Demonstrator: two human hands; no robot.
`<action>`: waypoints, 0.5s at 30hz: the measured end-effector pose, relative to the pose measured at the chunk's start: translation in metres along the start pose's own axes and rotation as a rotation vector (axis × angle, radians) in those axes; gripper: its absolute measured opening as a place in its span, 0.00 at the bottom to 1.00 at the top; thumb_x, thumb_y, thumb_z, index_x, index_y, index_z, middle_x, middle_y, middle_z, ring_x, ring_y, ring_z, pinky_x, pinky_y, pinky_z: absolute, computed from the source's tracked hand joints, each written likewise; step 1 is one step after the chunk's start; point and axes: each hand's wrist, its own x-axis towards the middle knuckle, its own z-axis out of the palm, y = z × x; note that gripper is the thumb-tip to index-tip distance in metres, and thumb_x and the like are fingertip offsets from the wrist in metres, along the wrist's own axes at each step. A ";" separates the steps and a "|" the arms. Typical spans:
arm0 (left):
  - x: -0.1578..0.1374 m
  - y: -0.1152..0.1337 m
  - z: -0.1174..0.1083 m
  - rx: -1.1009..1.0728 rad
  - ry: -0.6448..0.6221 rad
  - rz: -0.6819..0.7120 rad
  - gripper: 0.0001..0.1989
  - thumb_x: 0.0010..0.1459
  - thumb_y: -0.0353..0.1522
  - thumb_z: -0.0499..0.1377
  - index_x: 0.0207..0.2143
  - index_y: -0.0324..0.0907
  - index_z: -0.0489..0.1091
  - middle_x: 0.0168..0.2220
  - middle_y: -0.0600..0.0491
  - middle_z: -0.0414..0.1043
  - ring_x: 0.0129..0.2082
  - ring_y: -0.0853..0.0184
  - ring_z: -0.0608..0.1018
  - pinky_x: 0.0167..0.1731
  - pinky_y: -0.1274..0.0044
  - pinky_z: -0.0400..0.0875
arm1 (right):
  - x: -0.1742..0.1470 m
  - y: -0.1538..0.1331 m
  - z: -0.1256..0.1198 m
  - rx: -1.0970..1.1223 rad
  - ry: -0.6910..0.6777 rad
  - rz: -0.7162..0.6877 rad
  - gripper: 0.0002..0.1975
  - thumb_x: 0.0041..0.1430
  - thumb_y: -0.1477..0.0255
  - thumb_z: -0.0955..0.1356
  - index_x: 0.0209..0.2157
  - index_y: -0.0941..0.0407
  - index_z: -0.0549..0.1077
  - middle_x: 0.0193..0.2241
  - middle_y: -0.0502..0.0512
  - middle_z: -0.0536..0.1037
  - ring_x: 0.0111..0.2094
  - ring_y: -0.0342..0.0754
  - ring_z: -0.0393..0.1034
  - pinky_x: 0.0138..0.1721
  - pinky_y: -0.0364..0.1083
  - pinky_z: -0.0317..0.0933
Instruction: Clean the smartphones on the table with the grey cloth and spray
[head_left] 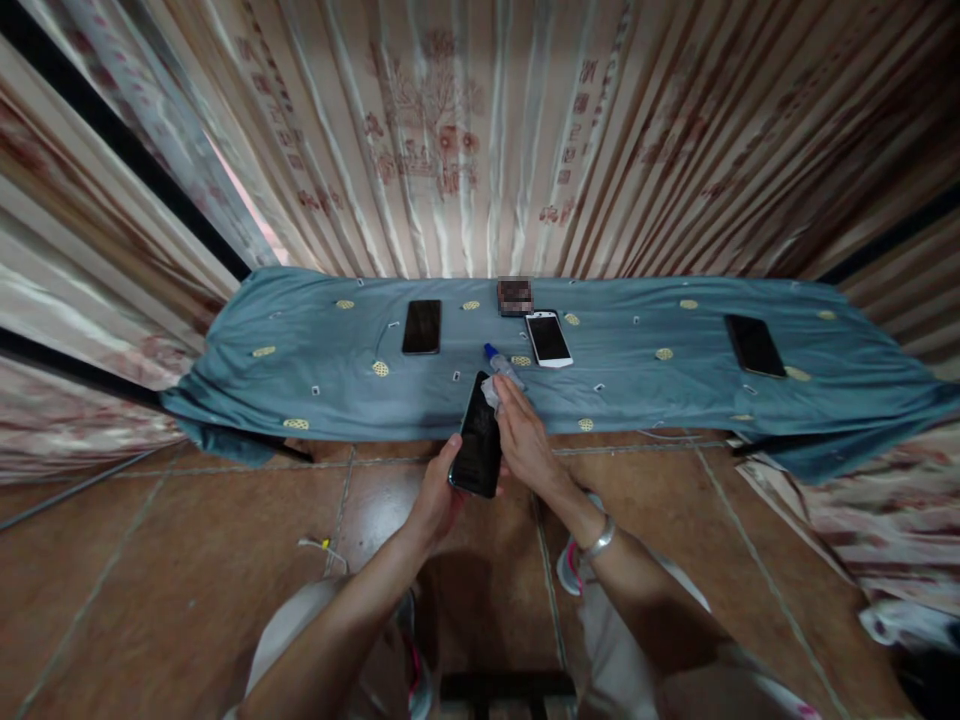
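My left hand (439, 488) grips a black smartphone (478, 440) by its lower part, thumb along the left edge, screen facing up. The phone is tilted over the table's front edge. At the phone's upper right, the fingers of my right hand (523, 430) press a small white wipe (491, 391) against the screen. Just beyond lies a clear bottle with a blue cap (504, 365), partly hidden by my right fingers. A white phone (550, 339) rests on the cloth a little farther right.
A blue cloth (345, 385) covers the low table. On it lie a dark phone (422, 327) at left, another (754, 346) at far right, and a small box (515, 297) at the back. Curtains (510, 140) hang behind; a thin cable (324, 546) lies on the floor.
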 end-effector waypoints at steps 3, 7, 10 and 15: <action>0.000 0.000 0.000 -0.002 -0.005 -0.014 0.21 0.62 0.40 0.56 0.48 0.32 0.71 0.40 0.40 0.79 0.31 0.57 0.83 0.27 0.68 0.79 | 0.001 -0.002 -0.001 -0.005 0.004 -0.016 0.26 0.71 0.69 0.51 0.68 0.55 0.51 0.67 0.59 0.57 0.68 0.50 0.47 0.68 0.58 0.45; 0.000 -0.001 0.000 -0.010 0.010 -0.030 0.20 0.62 0.40 0.56 0.48 0.33 0.72 0.40 0.42 0.80 0.35 0.57 0.82 0.30 0.68 0.79 | 0.002 -0.009 -0.003 -0.019 -0.017 -0.064 0.26 0.71 0.69 0.52 0.68 0.54 0.49 0.68 0.58 0.53 0.69 0.49 0.44 0.68 0.58 0.43; 0.002 -0.001 0.000 -0.011 0.022 -0.017 0.19 0.62 0.40 0.56 0.46 0.34 0.74 0.38 0.44 0.80 0.35 0.59 0.81 0.30 0.70 0.78 | 0.001 -0.015 -0.004 -0.024 -0.035 -0.081 0.26 0.71 0.69 0.52 0.68 0.54 0.49 0.69 0.58 0.52 0.69 0.49 0.43 0.69 0.57 0.43; 0.007 -0.001 -0.003 -0.062 0.085 0.022 0.16 0.59 0.40 0.59 0.41 0.36 0.76 0.32 0.50 0.79 0.31 0.66 0.79 0.31 0.76 0.74 | -0.006 -0.025 0.003 -0.015 -0.099 -0.140 0.26 0.70 0.72 0.53 0.68 0.55 0.50 0.68 0.59 0.53 0.69 0.50 0.43 0.68 0.57 0.45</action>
